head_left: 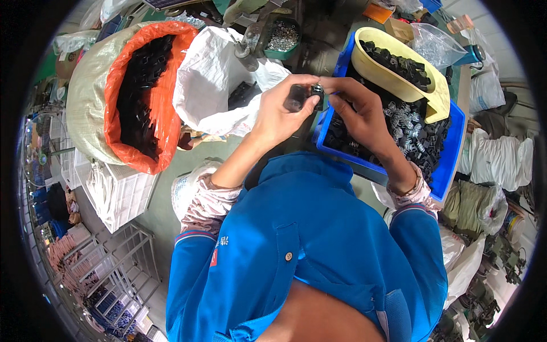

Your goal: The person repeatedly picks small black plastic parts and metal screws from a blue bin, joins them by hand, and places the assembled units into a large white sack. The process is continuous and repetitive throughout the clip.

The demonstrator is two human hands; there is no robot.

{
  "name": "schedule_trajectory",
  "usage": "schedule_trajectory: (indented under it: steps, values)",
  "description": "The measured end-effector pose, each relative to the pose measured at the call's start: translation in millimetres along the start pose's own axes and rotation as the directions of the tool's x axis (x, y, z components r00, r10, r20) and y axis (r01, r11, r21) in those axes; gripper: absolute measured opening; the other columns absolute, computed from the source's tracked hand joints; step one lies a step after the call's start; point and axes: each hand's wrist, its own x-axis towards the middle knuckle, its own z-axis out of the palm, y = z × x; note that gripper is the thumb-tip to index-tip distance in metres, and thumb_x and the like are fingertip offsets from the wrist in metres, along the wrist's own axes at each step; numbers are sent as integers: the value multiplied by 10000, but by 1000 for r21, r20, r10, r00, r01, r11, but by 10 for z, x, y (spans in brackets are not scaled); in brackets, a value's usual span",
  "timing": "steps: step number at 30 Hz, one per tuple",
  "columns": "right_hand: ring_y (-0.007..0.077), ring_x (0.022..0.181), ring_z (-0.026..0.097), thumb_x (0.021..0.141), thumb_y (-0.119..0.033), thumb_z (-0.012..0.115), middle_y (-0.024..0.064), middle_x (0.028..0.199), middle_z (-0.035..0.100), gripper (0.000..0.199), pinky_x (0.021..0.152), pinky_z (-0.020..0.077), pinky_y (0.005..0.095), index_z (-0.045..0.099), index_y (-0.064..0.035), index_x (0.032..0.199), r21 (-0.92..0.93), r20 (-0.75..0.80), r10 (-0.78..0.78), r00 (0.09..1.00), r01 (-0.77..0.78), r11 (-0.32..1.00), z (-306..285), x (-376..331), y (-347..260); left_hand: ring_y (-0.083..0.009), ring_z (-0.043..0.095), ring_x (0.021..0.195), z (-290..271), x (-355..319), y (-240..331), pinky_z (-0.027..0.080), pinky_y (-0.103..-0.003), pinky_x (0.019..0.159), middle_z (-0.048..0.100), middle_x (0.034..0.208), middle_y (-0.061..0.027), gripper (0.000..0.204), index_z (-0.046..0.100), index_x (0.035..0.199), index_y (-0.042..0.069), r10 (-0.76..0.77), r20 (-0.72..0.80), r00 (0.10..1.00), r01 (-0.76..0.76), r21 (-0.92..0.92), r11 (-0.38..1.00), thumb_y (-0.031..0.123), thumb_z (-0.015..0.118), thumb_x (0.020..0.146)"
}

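Note:
My left hand [274,118] is closed around a dark black plastic piece [294,98], whose end pokes out between thumb and fingers. A small part with a shiny metal bit [317,89] shows where my fingertips meet. My right hand [362,111] pinches at that small part, its thumb and forefinger close to the left fingertips. Fingers hide most of its shape. Below the right hand is a blue bin [457,139] with metal springs [405,126] and black plastic parts. A yellow tub [437,104] of black parts rests over the bin's far side.
A white sack [199,91] stands open left of my hands. Farther left, a large sack with orange lining [168,157] holds many black pieces. Beyond my hands sits a green box [279,55] of small metal parts. White crates [128,196] and a metal rack [128,259] stand lower left.

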Motion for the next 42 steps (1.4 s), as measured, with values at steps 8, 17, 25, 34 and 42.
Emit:
schedule_trajectory:
  steps: [8, 17, 25, 34, 42]
  values:
    - [224, 911, 691, 961, -158, 607, 170, 1075, 668, 332, 800, 575, 318, 566, 61, 1208, 763, 258, 558, 789, -520, 383, 159, -235, 187, -151, 654, 847, -46, -27, -75, 512, -279, 758, 682, 924, -91, 210, 633, 1018, 16, 17, -35, 999, -17, -15, 1000, 75, 718, 835]
    - [186, 827, 687, 909, -83, 666, 129, 959, 696, 254, 782, 567, 293, 635, 62, 1115, 739, 94, 566, 819, -438, 511, 51, -273, 306, -205, 656, 885, -248, 124, -122, 512, -298, 786, 676, 976, -106, 75, 642, 860, -13, 221, 169, 960, -246, 145, 958, -8, 701, 813]
    - [162, 852, 674, 931, -70, 633, 100, 964, 686, 254, 802, 559, 298, 627, 61, 1148, 521, -21, 476, 879, -397, 756, 81, -221, 408, -142, 644, 794, -170, 29, -307, 509, -269, 714, 664, 892, -75, 111, 628, 943, -18, -251, 180, 951, 289, -232, 929, 45, 678, 866]
    - [128, 838, 643, 941, -118, 614, 67, 927, 680, 296, 761, 534, 261, 624, 39, 1191, 709, 87, 546, 834, -437, 554, -149, -169, 470, -195, 559, 703, -381, -48, -437, 464, -329, 557, 587, 867, -115, 189, 511, 1027, 2, -425, 531, 733, 657, -714, 242, 66, 638, 903]
    - [116, 847, 623, 951, -155, 618, 49, 995, 655, 260, 772, 523, 265, 636, 13, 1149, 602, 61, 498, 865, -430, 673, -282, -48, 272, -248, 682, 978, -219, -151, -209, 606, -377, 719, 652, 1063, -160, 391, 442, 1244, -20, -453, 569, 686, 722, -459, 517, 221, 591, 976]
